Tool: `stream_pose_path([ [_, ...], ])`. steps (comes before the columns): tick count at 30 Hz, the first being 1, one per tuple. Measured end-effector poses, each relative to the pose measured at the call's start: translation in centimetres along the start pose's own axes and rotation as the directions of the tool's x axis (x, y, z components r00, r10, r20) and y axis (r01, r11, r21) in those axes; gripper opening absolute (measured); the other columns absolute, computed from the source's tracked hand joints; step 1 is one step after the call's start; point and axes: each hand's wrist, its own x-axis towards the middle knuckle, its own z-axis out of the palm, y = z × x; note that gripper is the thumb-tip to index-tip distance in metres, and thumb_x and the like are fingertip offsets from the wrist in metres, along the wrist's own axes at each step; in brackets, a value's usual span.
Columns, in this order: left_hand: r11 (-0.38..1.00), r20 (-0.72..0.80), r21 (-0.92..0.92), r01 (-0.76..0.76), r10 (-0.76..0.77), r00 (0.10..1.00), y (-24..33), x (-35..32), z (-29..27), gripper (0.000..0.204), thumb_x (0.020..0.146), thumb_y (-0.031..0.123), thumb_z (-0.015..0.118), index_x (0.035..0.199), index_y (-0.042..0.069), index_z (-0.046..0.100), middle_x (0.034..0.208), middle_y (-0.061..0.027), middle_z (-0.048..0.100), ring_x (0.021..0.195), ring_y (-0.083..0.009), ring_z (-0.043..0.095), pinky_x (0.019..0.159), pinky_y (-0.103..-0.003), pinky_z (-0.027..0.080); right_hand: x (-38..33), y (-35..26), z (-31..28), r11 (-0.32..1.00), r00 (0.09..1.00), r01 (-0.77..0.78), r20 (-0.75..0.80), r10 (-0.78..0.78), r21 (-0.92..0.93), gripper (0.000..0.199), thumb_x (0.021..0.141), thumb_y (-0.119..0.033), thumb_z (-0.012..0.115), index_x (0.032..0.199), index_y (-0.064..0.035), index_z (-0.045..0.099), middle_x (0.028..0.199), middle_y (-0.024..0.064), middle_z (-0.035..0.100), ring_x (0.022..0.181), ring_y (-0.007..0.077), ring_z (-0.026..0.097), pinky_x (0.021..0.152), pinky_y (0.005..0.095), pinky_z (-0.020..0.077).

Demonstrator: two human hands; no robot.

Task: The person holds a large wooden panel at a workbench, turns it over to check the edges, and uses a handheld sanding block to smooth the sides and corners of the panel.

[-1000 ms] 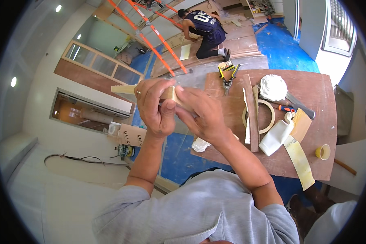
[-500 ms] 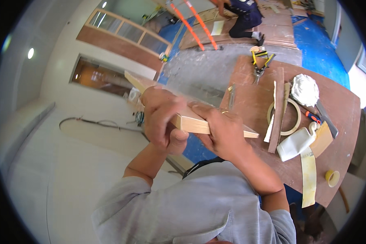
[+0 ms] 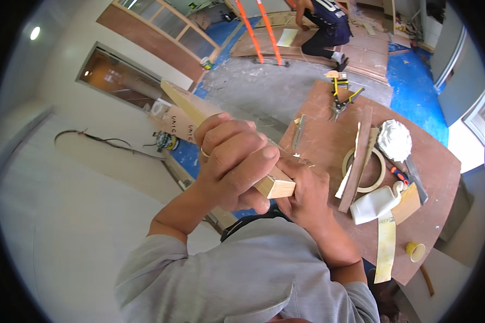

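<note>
A long, pale wooden board (image 3: 186,102) slants away to the far left, its squared end close to my body. My left hand (image 3: 229,161) is wrapped over the board near that end. Against its right side presses my right hand (image 3: 310,191), closed, with its fingers curled underneath; whatever lies inside them is hidden. On the brown table to the right are a dark wooden strip (image 3: 357,161), a roll of tape (image 3: 381,177), a white bottle (image 3: 372,205) and a yellowish paper strip (image 3: 385,250).
Yellow-handled snips (image 3: 339,102), a utility knife (image 3: 299,132), a crumpled white bundle (image 3: 394,140) and a small yellow cup (image 3: 415,251) also lie on the table (image 3: 436,199). Beyond are an orange ladder (image 3: 258,32) and a kneeling person (image 3: 326,29). A pale wall (image 3: 91,215) stands left.
The board's near end and my right hand have shifted closer to my body. My left hand has turned, its fingers further over the board. A pale flat edge beyond my right hand no longer shows.
</note>
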Motion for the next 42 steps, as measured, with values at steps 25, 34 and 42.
stream_pose_path([
  [25,0.992,0.055,-0.122,-0.026,0.033,0.998,-22.4,-7.9,-7.2,0.046,0.093,0.033,0.070,0.128,0.003,0.069,0.117,-0.0085,0.072,0.104,-0.0304,0.062,0.097,-0.042,0.042,6.5,-9.1,5.9,0.168,0.960,-0.165,-0.198,-0.199,-0.972,0.032,0.087,-0.026,0.078,0.114,-0.0099,0.075,0.115,0.0052,0.069,0.114,0.0267,0.060,0.114,0.0466,0.0326],
  [34,0.980,-0.041,-0.172,0.096,-0.104,0.994,-32.7,-15.0,-2.8,0.060,0.097,0.034,0.069,0.147,0.003,0.056,0.158,-0.0151,0.049,0.139,-0.0355,0.050,0.115,-0.046,0.040,9.3,-8.7,9.6,0.056,0.975,-0.204,-0.208,-0.081,-0.977,0.026,0.101,-0.029,0.061,0.115,-0.0064,0.065,0.103,0.0122,0.061,0.105,0.0354,0.055,0.096,0.0497,0.0402],
  [42,0.031,0.356,-0.912,0.408,-0.433,0.828,-32.0,-18.1,3.3,0.071,0.102,0.039,0.069,0.153,-0.003,0.043,0.139,-0.0118,0.060,0.116,-0.0166,0.061,0.101,-0.031,0.048,9.0,-7.0,8.2,-0.017,0.957,-0.220,-0.212,-0.199,-0.975,0.024,0.104,-0.028,0.059,0.109,-0.0062,0.068,0.102,0.0107,0.064,0.104,0.0347,0.058,0.094,0.0482,0.0427],
])
